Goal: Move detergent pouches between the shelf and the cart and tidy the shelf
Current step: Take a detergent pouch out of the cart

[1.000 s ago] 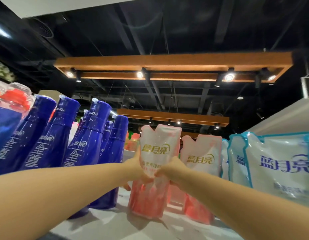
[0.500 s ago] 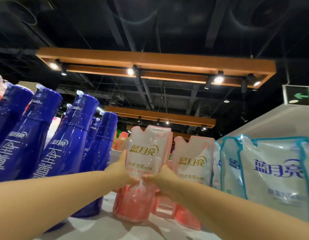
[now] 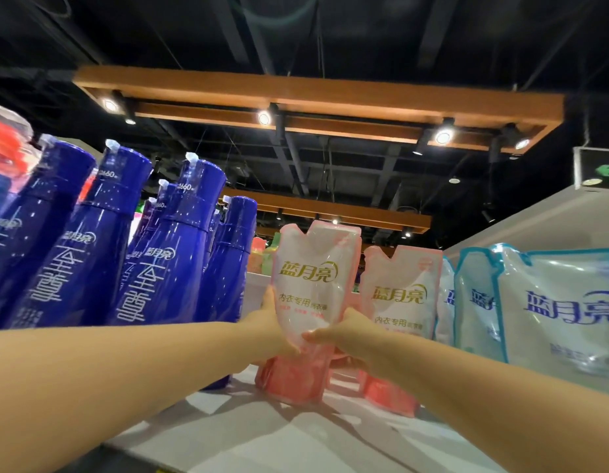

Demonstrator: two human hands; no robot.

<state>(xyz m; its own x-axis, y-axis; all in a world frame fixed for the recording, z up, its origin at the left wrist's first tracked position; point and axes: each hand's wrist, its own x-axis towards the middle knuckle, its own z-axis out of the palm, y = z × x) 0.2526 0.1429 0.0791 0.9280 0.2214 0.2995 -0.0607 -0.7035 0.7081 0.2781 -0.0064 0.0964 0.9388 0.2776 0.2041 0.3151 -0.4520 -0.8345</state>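
While it is held, pink pouch (image 3: 313,291): stood upright on shelf (image 3: 262,435) near front edge, between blue bottles (image 3: 180,268) on its left & 2nd pink pouch (image 3: 398,302) just beside it on right. Base seems to touch shelf, but that can't be told for sure.
L hand (image 3: 265,331): wrapped round pouch's left side at the waist, thumb laid up the left edge.
R hand (image 3: 347,336): clasped on right side at same height, thumb pressed across front; film is pinched in where the two meet.
Feel: judged soft & floppy, w/ thin film, liquid pooled in btm, top half slack. Weight prob. moderate, carried low.
Surface: glossy, so likely slick; a slip is to be expected under a light grip.
Where to hold: best taken at waist w/ both hands, or supported under base. Top notch is better left alone, as pouch would fold over.
Risk: seams could be stressed by a hard squeeze; 2nd pink pouch may be knocked.
Blue-edged pouches (image 3: 552,302): leaned further right along shelf, apart from hands.
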